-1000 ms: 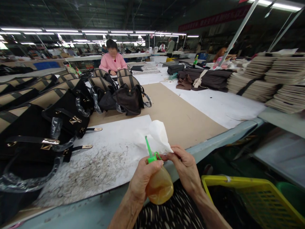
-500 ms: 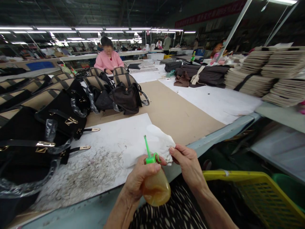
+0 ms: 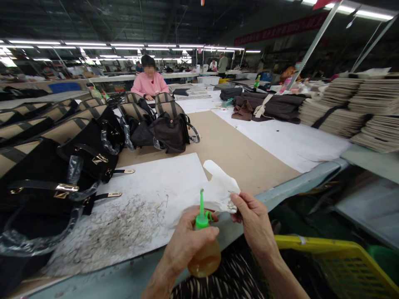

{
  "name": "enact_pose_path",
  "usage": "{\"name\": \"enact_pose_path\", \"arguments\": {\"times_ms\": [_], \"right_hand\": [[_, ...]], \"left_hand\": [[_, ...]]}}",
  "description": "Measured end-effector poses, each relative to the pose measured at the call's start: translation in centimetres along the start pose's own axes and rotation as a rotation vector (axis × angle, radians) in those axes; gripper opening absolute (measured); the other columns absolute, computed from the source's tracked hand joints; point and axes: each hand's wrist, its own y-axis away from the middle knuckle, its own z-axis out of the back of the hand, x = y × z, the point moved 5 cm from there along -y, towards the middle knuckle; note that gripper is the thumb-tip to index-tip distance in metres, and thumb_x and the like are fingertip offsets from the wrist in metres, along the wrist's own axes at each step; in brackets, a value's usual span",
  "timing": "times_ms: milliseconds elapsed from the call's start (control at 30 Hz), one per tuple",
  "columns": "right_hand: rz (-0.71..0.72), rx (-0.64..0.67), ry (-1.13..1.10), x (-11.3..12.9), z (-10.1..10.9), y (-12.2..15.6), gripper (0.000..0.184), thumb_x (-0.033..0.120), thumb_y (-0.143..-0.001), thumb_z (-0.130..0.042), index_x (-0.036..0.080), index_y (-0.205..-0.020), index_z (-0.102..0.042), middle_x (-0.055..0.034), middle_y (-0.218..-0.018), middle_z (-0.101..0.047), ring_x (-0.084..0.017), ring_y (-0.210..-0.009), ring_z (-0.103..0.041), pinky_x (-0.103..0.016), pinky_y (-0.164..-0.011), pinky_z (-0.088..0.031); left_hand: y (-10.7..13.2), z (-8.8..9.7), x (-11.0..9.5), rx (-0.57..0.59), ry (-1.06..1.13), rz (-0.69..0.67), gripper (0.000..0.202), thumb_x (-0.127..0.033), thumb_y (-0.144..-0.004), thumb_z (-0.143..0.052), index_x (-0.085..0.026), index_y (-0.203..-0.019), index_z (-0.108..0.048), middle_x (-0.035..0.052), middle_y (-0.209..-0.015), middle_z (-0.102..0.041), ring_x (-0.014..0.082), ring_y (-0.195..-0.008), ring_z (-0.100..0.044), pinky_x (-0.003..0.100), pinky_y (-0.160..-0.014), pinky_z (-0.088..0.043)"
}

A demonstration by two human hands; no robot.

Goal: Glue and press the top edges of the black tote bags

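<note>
My left hand (image 3: 191, 234) is wrapped round a squeeze bottle (image 3: 204, 261) of amber liquid, with a green cap and a thin green nozzle pointing up. Between the thumb and fingers of my right hand (image 3: 251, 211) is the edge of a crumpled white cloth or paper (image 3: 218, 185); I cannot tell which. It reaches over the table edge toward the bottle, behind the nozzle. Some dark specks mark its gathered end. Below and left of it lies a white sheet (image 3: 149, 174) strewn with dark thread scraps (image 3: 124, 232).
Black handbags (image 3: 34, 170) with plastic-wrapped handles crowd the left. Brown board (image 3: 230, 145) covers mid-table. Folded dark fabric (image 3: 274, 107) and stacked beige panels (image 3: 343, 116) stand at right. A yellow crate (image 3: 330, 245) sits below the table edge. A person in pink (image 3: 150, 85) works opposite.
The camera view has shifted slightly. My right hand has lifted the white piece, whose far end now stands up from the table. My left hand still holds the bottle, now more upright.
</note>
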Motion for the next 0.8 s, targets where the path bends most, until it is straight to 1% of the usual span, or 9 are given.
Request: {"name": "enact_pose_path", "arguments": {"times_ms": [67, 133, 267, 400, 467, 533, 633, 700, 800], "right_hand": [[0.064, -0.029, 0.110, 1.3, 0.1, -0.1, 0.030, 0.045, -0.082, -0.063, 0.016, -0.075, -0.061, 0.0016, -0.057, -0.048, -0.012, -0.047, -0.042, -0.022, -0.045, -0.035], [0.088, -0.032, 0.180, 2.3, -0.1, 0.0, 0.030, 0.046, -0.080, -0.064, 0.016, -0.078, -0.064, 0.0008, -0.058, -0.051, -0.013, -0.046, -0.042, -0.023, -0.044, -0.035], [0.091, -0.030, 0.209, 2.9, -0.6, 0.2, 0.030, 0.046, -0.077, -0.065, 0.016, -0.076, -0.065, 0.0009, -0.056, -0.052, -0.013, -0.044, -0.042, -0.023, -0.041, -0.035], [0.100, -0.033, 0.175, 3.1, -1.0, 0.3, 0.030, 0.046, -0.078, -0.064, 0.016, -0.077, -0.065, 0.0021, -0.053, -0.050, -0.012, -0.042, -0.042, -0.022, -0.040, -0.034], [0.166, -0.059, 0.202, 3.7, -0.8, 0.4, 0.027, 0.044, -0.080, -0.064, 0.017, -0.079, -0.066, 0.0026, -0.053, -0.051, -0.012, -0.042, -0.043, -0.022, -0.040, -0.035], [0.289, -0.056, 0.294, 4.8, -0.8, 0.5, 0.021, 0.040, -0.082, -0.063, 0.019, -0.081, -0.066, 0.0026, -0.058, -0.054, -0.013, -0.045, -0.045, -0.022, -0.044, -0.036], [0.441, 0.028, 0.469, 6.2, -1.2, 0.4, 0.016, 0.035, -0.085, -0.061, 0.021, -0.081, -0.067, 0.0019, -0.065, -0.057, -0.013, -0.050, -0.047, -0.023, -0.049, -0.037], [0.447, 0.065, 0.539, 6.5, -1.3, -0.1, 0.017, 0.037, -0.085, -0.062, 0.021, -0.082, -0.066, 0.0021, -0.064, -0.056, -0.013, -0.050, -0.046, -0.024, -0.049, -0.036], [0.373, 0.076, 0.591, 6.5, -1.4, -0.9, 0.022, 0.043, -0.084, -0.062, 0.021, -0.085, -0.064, 0.0036, -0.058, -0.053, -0.014, -0.048, -0.045, -0.024, -0.047, -0.035]], "left_hand": [[0.1, -0.3, -0.1, -0.038, -0.109, -0.005, 0.016, -0.018, -0.065, -0.064, -0.015, -0.080, -0.067, 0.0024, -0.078, -0.062, 0.0174, -0.076, -0.050, 0.025, -0.069, -0.035], [0.1, -0.9, 0.0, -0.041, -0.178, 0.028, 0.011, -0.018, -0.067, -0.061, -0.014, -0.076, -0.066, 0.0007, -0.068, -0.058, 0.0156, -0.069, -0.047, 0.025, -0.064, -0.033], [0.2, -1.7, 0.5, -0.030, -0.200, 0.047, 0.008, -0.019, -0.069, -0.058, -0.014, -0.073, -0.062, -0.0012, -0.061, -0.050, 0.0135, -0.061, -0.042, 0.024, -0.058, -0.030], [0.3, -1.7, 1.2, -0.052, -0.221, 0.048, 0.010, -0.020, -0.069, -0.057, -0.014, -0.077, -0.061, -0.0020, -0.061, -0.049, 0.0131, -0.061, -0.041, 0.024, -0.057, -0.028], [0.4, -1.4, 1.2, -0.056, -0.273, 0.034, 0.008, -0.020, -0.070, -0.056, -0.015, -0.076, -0.060, -0.0023, -0.062, -0.049, 0.0129, -0.060, -0.041, 0.024, -0.057, -0.026], [0.5, -1.0, 0.6, -0.068, -0.369, -0.004, 0.006, -0.020, -0.069, -0.056, -0.016, -0.072, -0.059, -0.0020, -0.061, -0.049, 0.0134, -0.061, -0.040, 0.025, -0.057, -0.024], [0.6, -0.4, -0.5, -0.067, -0.510, -0.028, 0.007, -0.021, -0.067, -0.058, -0.017, -0.062, -0.055, -0.0019, -0.058, -0.047, 0.0137, -0.059, -0.039, 0.026, -0.055, -0.021], [0.7, -0.1, -1.0, -0.061, -0.573, -0.006, 0.010, -0.020, -0.065, -0.057, -0.017, -0.057, -0.051, -0.0023, -0.054, -0.044, 0.0131, -0.055, -0.037, 0.026, -0.053, -0.018], [0.8, 0.3, -1.5, -0.056, -0.643, 0.006, 0.015, -0.020, -0.064, -0.055, -0.018, -0.053, -0.046, -0.0028, -0.050, -0.041, 0.0123, -0.052, -0.035, 0.027, -0.052, -0.016]]}}
